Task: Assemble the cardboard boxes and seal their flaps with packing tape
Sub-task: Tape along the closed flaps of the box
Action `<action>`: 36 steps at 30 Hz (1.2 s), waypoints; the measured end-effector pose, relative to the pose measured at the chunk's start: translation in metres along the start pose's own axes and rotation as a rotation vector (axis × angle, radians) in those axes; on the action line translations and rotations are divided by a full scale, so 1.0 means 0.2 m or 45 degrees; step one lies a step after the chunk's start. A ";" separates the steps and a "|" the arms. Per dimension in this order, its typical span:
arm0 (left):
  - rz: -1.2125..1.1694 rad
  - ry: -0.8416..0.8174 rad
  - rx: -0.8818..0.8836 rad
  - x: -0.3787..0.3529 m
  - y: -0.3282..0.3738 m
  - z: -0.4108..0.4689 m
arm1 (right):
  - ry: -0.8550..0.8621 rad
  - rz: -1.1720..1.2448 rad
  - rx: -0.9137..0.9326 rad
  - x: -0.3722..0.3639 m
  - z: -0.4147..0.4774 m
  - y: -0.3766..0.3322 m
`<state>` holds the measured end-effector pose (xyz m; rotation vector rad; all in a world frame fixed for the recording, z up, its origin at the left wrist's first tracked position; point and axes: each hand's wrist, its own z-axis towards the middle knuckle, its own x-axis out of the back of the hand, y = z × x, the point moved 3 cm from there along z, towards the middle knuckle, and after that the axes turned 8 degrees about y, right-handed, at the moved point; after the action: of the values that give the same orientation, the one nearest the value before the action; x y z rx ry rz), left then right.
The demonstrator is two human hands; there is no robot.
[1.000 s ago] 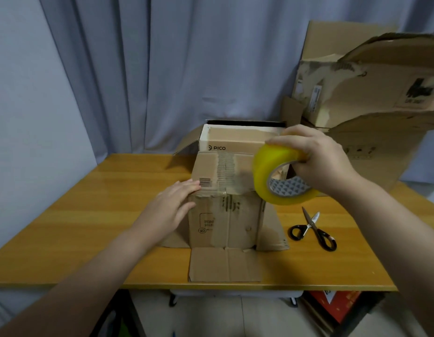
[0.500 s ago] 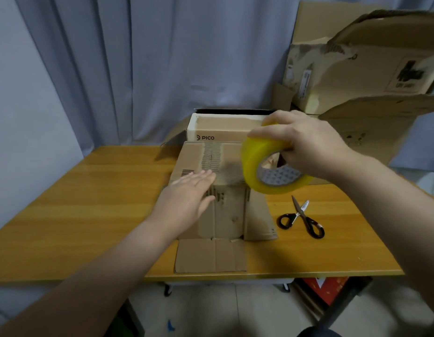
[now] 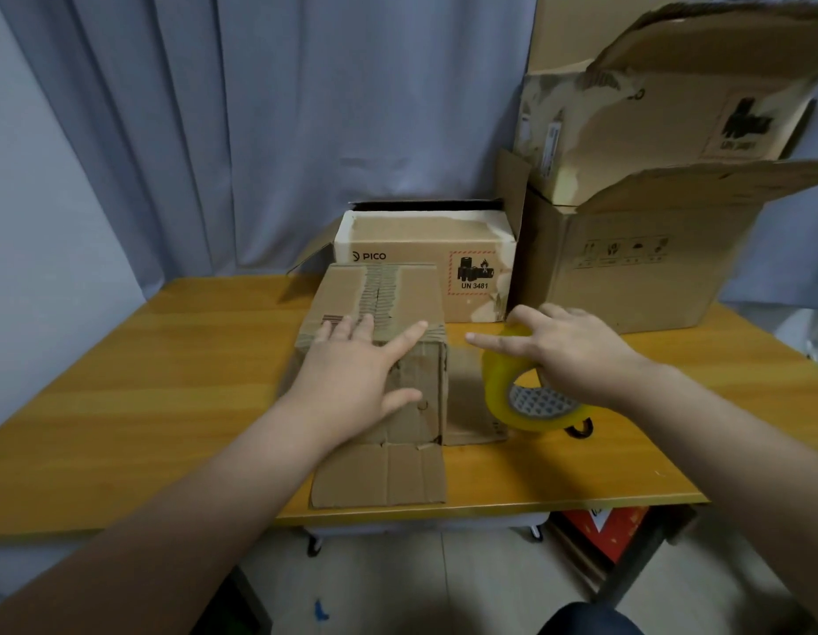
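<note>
A small worn cardboard box (image 3: 398, 291) stands on the wooden table (image 3: 169, 382), its top flaps closed along a torn seam. Its lower front flap (image 3: 379, 478) lies flat toward the table edge. My left hand (image 3: 352, 373) rests flat on the box's top front edge with fingers spread. A yellow roll of packing tape (image 3: 503, 387) sits tilted just right of the box at table level. My right hand (image 3: 576, 350) lies over the roll with fingers straight and spread, the index pointing at the box. Its thumb is hidden.
A PICO box (image 3: 421, 240) with an open top stands right behind the small box. Two large open cartons (image 3: 627, 268) (image 3: 650, 107) are stacked at the back right. A black scissors handle (image 3: 581, 427) peeks from under the roll. A red item (image 3: 604, 529) lies below the table.
My right hand brought the tape roll down from above the box to table level on its right, and its fingers spread out. My left hand slid from the box's left side onto its top.
</note>
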<state>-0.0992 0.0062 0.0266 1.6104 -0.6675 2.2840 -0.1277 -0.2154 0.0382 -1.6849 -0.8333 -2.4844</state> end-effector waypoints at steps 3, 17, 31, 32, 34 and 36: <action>0.076 -0.106 0.031 0.00 0.09 0.04 | -0.039 0.067 0.007 -0.04 0.00 -0.06; -0.384 0.283 0.244 0.08 -0.15 -0.13 | 0.055 0.379 -0.071 0.04 0.12 -0.61; -0.791 0.309 0.025 0.03 -0.27 -0.18 | -0.055 1.372 -0.274 0.08 -0.01 -0.73; -0.818 0.280 -0.029 0.03 -0.27 -0.16 | -0.028 1.374 -0.299 0.07 0.00 -0.73; -0.836 0.221 -0.094 0.03 -0.27 -0.10 | -0.018 1.336 -0.371 0.08 0.02 -0.75; -0.770 0.183 -0.102 0.02 -0.29 -0.04 | -0.012 1.297 -0.455 0.08 0.06 -0.77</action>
<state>-0.0797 0.0596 0.0416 1.3557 -0.1908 1.8721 -0.1715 -0.0736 -0.0071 -1.5872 0.4463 -1.9084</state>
